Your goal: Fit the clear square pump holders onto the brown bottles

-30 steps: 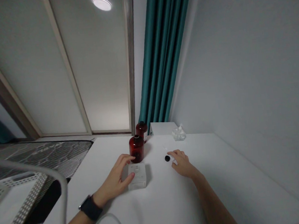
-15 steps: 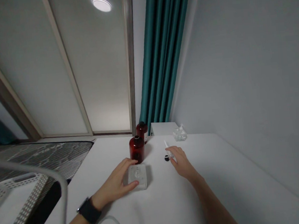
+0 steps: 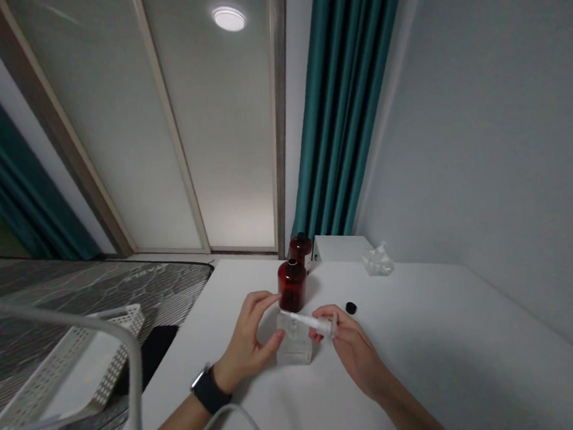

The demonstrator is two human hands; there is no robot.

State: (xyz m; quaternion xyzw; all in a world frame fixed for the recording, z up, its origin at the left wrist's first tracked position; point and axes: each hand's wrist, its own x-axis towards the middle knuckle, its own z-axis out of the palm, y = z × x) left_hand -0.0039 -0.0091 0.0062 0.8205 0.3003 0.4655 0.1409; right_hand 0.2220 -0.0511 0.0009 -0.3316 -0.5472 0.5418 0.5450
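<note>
A clear, square-sided container (image 3: 295,356) stands on the white table, close in front of a dark amber bottle (image 3: 291,288). My left hand (image 3: 252,338) is at the container's left side, thumb and fingers spread around it; whether they touch it I cannot tell. Its index fingertip reaches close to the amber bottle. Between the fingers of my right hand (image 3: 350,340) is a slim white tube (image 3: 308,320) with a narrow tip and a wider, flanged end. The tube lies slanted over the container's top, tip pointing left. To the right sits a small black cap (image 3: 351,308).
A second amber bottle (image 3: 300,248) stands behind the first. A white box (image 3: 342,247) and a crumpled clear plastic bag (image 3: 378,260) are at the back. At left are a white perforated basket (image 3: 46,390) and a pale bent rod (image 3: 135,389) close to the camera.
My right hand has picked up the white tube from beside the black cap and brought it left, over the clear container. The whole view has shifted leftward.
</note>
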